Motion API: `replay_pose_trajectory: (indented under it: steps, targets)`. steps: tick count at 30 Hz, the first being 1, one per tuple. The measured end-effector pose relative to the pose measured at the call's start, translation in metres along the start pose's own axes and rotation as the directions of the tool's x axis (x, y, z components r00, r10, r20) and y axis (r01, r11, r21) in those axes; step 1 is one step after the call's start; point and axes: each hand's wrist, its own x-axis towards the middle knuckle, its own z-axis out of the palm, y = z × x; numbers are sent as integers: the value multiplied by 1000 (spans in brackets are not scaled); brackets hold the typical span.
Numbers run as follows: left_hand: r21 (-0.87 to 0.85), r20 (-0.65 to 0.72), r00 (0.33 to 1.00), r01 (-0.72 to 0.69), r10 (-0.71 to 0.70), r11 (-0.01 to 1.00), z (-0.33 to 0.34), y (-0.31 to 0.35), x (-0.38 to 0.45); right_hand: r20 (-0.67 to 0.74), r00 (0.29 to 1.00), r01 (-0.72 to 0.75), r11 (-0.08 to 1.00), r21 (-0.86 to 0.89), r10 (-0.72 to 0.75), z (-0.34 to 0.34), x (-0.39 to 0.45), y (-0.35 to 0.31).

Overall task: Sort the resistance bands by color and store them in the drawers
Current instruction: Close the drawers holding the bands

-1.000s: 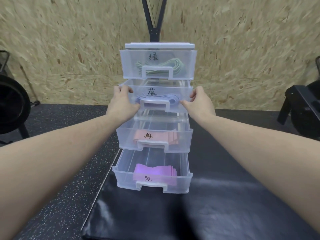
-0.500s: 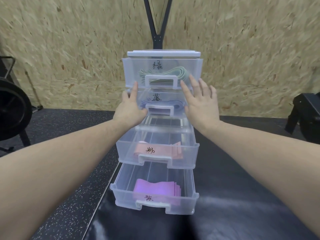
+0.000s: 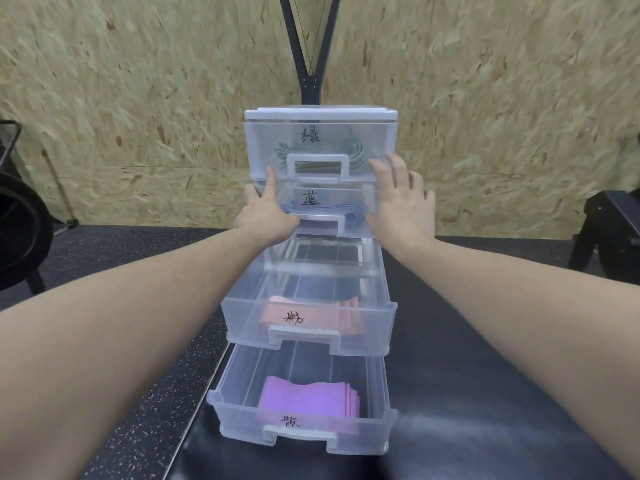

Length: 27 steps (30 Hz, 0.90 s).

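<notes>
Clear four-drawer unit (image 3: pixel 320 114) upright, fronts facing near. Labels: top 绿 – green bands (image 3: pixel 349 152), long axis left-right; second drawer (image 3: pixel 323 202) 蓝, blue bands (image 3: pixel 346 214). Lower two pulled out – pink bands (image 3: pixel 311 318), purple bands (image 3: pixel 308 398) lie left-right. Left hand (image 3: pixel 266 209) and right hand (image 3: pixel 403 206) flat on second drawer's front, fingers extended, gripping nothing.
</notes>
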Motion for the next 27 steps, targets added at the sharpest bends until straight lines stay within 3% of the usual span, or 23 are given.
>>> replay_pose_trajectory:
  steps: [3,12,18,22,27]
  targets:
    - [-54,11,1000,-11,12,998,5,1,1,25,994,-110,992,54,109,6,5,0]
    - [-121,8,1000,-22,24,992,12,-2,7,34,994,-108,994,4,107,25,-3,2]
    - [-109,77,997,12,-4,994,-11,7,-3,198,971,-131,991,-33,135,-1,-3,-7]
    - [1,131,984,-124,122,992,-21,8,-29,236,970,-99,985,144,63,-26,-19,-12]
    - [-30,196,932,-304,304,952,-22,-16,-70,296,950,-19,930,368,-98,-46,-68,-16]
